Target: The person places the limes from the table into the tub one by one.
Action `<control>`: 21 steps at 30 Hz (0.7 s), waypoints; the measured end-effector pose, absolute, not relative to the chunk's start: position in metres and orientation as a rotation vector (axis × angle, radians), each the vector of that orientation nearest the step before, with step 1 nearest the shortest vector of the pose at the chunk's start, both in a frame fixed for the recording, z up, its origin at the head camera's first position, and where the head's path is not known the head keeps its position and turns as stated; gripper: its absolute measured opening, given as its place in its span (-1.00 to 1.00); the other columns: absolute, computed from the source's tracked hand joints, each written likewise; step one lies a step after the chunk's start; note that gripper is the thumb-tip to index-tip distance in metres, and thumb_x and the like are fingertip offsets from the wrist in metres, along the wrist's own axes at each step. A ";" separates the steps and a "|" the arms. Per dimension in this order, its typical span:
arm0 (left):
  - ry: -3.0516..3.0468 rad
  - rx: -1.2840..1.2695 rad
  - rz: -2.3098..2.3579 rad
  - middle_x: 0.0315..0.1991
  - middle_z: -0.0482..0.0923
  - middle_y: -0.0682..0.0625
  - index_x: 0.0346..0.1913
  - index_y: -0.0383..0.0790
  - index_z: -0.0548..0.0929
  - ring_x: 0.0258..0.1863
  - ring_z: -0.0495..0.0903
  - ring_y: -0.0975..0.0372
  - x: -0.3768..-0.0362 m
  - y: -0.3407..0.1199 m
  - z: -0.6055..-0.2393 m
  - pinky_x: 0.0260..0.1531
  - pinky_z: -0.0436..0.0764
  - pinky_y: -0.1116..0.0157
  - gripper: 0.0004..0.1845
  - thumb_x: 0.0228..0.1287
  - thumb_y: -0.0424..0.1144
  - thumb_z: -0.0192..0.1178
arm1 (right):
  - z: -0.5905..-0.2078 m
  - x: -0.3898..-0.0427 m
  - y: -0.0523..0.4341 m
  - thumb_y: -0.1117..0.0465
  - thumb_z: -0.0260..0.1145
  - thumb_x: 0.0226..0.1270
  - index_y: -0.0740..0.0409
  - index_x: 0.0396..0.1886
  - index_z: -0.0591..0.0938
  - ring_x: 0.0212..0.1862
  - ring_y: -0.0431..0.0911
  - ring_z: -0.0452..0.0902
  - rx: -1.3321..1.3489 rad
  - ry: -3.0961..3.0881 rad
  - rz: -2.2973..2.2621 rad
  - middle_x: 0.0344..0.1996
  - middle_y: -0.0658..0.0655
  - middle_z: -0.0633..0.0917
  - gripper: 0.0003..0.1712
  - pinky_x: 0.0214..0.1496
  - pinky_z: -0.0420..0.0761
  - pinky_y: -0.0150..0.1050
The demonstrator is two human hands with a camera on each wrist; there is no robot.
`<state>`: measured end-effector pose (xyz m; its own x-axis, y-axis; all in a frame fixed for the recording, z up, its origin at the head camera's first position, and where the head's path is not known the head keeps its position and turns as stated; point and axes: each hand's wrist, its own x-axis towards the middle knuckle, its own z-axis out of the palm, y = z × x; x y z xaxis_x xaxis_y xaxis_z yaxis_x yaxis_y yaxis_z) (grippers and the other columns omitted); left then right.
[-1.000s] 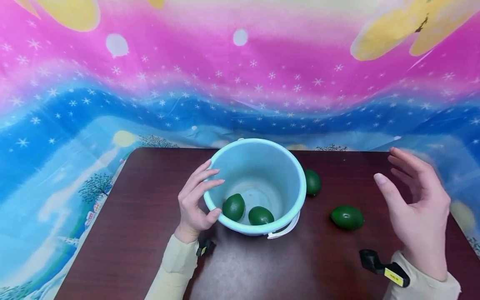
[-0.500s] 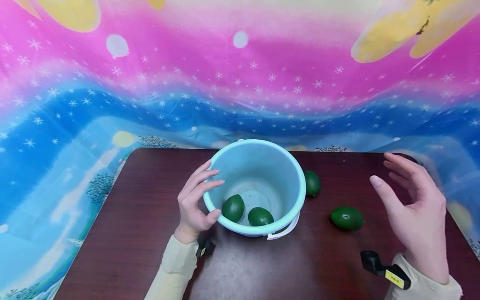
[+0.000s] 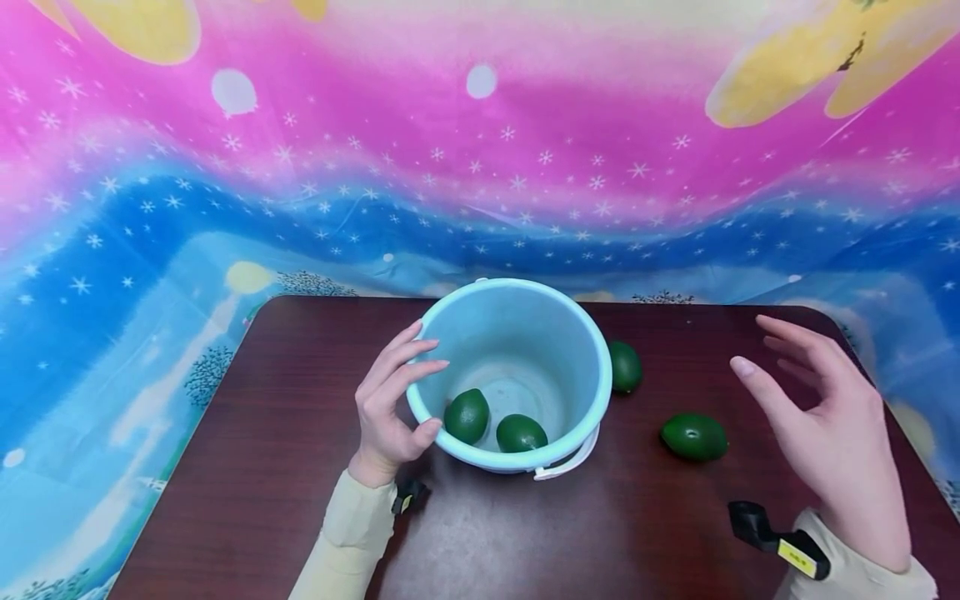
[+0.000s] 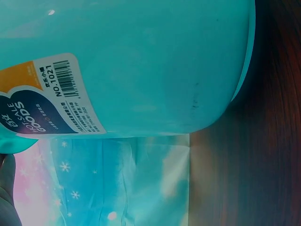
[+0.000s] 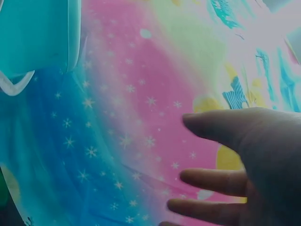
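Note:
A light blue bucket stands mid-table in the head view, its open top facing the camera. My left hand grips its left rim, fingertips over the edge and thumb at the near side. Inside lie two dark green, avocado-shaped fruits, one at the left and one nearer the front. A third green fruit rests behind the bucket's right side, partly hidden. My right hand hovers with thumb and fingers spread, holding nothing. Closest to it, on the table, is a fourth green fruit.
The bucket's white handle hangs at its front right. All of this stands on a dark brown table with rounded far corners. Behind it hangs a pink and blue cloth. A printed label shows on the bucket's side.
My right hand has drifted slightly left and toward the near side, still spread. The left hand, the bucket and the green fruits have hardly moved.

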<state>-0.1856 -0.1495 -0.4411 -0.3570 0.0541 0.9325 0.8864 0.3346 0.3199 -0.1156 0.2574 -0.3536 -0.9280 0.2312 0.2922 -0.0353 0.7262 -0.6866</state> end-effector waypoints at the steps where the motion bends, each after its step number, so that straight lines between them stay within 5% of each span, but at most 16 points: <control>1: -1.686 -0.853 -1.144 -0.09 0.68 -0.32 -0.18 -0.35 0.78 0.11 0.57 -0.31 -0.186 -0.149 -0.441 0.15 0.59 -0.08 -0.31 0.33 0.32 0.12 | -0.354 -0.116 0.260 0.03 0.42 0.40 -0.36 0.49 0.43 0.24 -0.30 0.46 -0.152 -2.618 1.011 0.36 0.02 0.50 -0.30 0.03 0.30 -0.65; 4: -1.688 -0.850 -1.143 -0.09 0.68 -0.32 -0.17 -0.35 0.78 0.11 0.57 -0.31 -0.186 -0.149 -0.440 0.15 0.59 -0.07 -0.31 0.33 0.32 0.11 | -0.355 -0.118 0.265 -0.06 0.38 0.42 -0.31 0.56 0.33 0.29 0.14 0.46 -0.125 -2.748 0.960 0.39 0.20 0.43 -0.23 0.22 0.47 -0.25; 8: -1.690 -0.847 -1.142 -0.09 0.68 -0.32 -0.17 -0.34 0.78 0.11 0.57 -0.31 -0.186 -0.149 -0.440 0.16 0.58 -0.07 -0.31 0.33 0.32 0.11 | -0.360 -0.124 0.270 -0.11 0.34 0.44 -0.04 0.61 0.25 0.20 0.42 0.41 -0.019 -2.894 0.901 0.36 0.39 0.37 -0.15 0.01 0.42 0.38; 13: -1.683 -0.853 -1.154 -0.09 0.68 -0.33 -0.18 -0.36 0.78 0.11 0.57 -0.32 -0.185 -0.149 -0.440 0.15 0.59 -0.08 -0.31 0.33 0.31 0.12 | -0.371 -0.130 0.273 -0.24 0.32 0.40 0.11 0.60 0.22 0.22 0.45 0.32 0.034 -3.039 0.826 0.37 0.45 0.32 -0.04 -0.05 0.41 0.41; 21: -1.683 -0.852 -1.157 -0.09 0.68 -0.32 -0.18 -0.35 0.78 0.12 0.56 -0.32 -0.185 -0.149 -0.440 0.16 0.58 -0.09 -0.31 0.33 0.32 0.13 | -0.389 -0.139 0.290 -0.29 0.59 0.02 0.21 0.45 0.40 0.28 0.48 0.25 0.140 -3.231 0.763 0.35 0.49 0.37 0.12 0.01 0.42 0.46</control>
